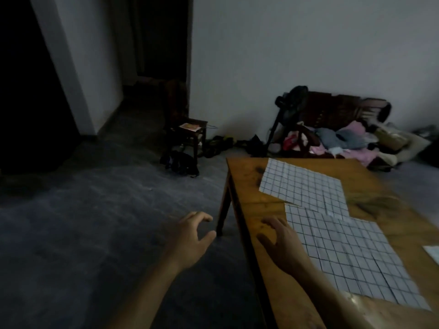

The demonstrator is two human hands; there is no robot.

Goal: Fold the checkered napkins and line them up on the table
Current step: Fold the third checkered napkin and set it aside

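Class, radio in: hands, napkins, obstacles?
Left hand open, off table. Right hand open beside near napkin. Far napkin flat, unfolded. Nothing blocking.

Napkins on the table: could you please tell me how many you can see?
2 spread flat: far napkin and near napkin, corners meeting mid-table. A pale sheet cut off at the right edge may be another.

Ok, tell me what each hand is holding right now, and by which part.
Nothing is held. The left hand hangs over the floor, fingers loosely curled. The right hand is spread over the table edge beside the near checkered napkin.
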